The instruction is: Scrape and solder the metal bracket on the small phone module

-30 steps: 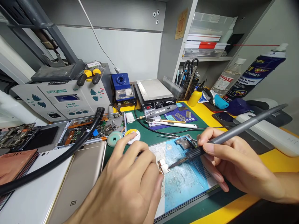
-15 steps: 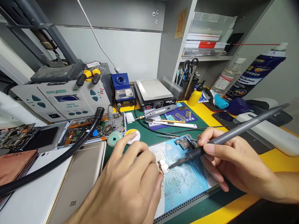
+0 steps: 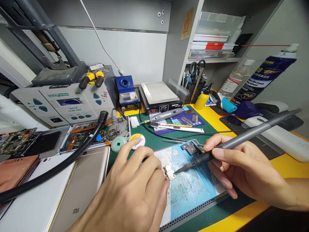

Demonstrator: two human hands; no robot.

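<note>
My right hand (image 3: 241,161) grips a grey soldering iron (image 3: 253,130) like a pen. The iron's tip touches, or nearly touches, the right edge of a small white and copper-coloured part (image 3: 171,174). Fingers of my left hand (image 3: 137,180) are bent around that part's left side and press it against a blue and white work sheet (image 3: 190,190); the fingertips and part of the piece are hidden beneath them. Near the sheet's top edge lies a small dark circuit piece (image 3: 189,147). Thin tweezers (image 3: 175,140) lie just behind it.
A gold phone (image 3: 83,187) and a thick black hose (image 3: 79,153) lie to the left. Behind stand a hot-air station (image 3: 65,106), a blue soldering stand (image 3: 125,90) and a heating plate (image 3: 159,93). A spray can (image 3: 265,79) and a yellow bottle (image 3: 201,100) are at the right.
The iron and my right hand have shifted very slightly to the right. The left hand and the small part stay in place.
</note>
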